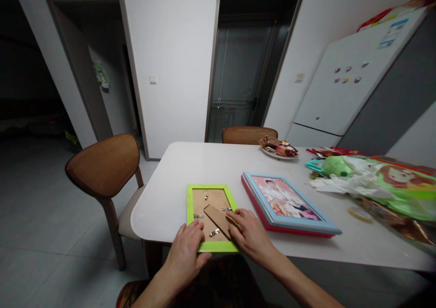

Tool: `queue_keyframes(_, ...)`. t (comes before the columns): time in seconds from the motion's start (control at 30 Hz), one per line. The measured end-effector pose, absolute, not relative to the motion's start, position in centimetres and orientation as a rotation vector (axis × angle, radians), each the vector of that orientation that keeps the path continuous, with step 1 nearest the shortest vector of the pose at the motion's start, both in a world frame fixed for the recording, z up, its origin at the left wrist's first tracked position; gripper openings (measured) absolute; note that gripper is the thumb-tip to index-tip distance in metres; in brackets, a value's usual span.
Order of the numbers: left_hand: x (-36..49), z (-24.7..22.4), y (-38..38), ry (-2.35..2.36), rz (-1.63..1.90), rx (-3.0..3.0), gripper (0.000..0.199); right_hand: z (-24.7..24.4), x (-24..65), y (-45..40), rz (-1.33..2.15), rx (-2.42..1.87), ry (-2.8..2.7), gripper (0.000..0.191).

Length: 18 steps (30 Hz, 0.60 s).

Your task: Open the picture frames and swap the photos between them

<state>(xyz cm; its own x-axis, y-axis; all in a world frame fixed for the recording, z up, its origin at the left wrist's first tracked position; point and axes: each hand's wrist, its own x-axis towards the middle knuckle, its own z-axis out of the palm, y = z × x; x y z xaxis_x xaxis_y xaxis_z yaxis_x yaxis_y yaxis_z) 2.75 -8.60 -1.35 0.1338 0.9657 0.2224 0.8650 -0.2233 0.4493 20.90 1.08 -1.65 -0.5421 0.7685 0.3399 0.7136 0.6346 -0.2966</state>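
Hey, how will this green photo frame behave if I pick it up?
The green frame will probably stay stiff, since its border and brown backing board look flat and straight-edged. The slanting stand may swing or flop, as it looks like a separate strip lying over that board.
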Motion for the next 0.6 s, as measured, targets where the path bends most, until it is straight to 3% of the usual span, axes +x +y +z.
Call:
queue_keyframes(0.23,2.6,-1.5,-8.4,1.804,0.723,2.186,0.043,-1.7,19.8,5.6,0.114,-1.287,-2.418,0.025)
queue_keyframes(0.6,2.9,-1.1,-8.5,1.869,0.703,2.129,0.043,-1.4,20.3,5.8,0.128,-1.148,-2.556,0.025)
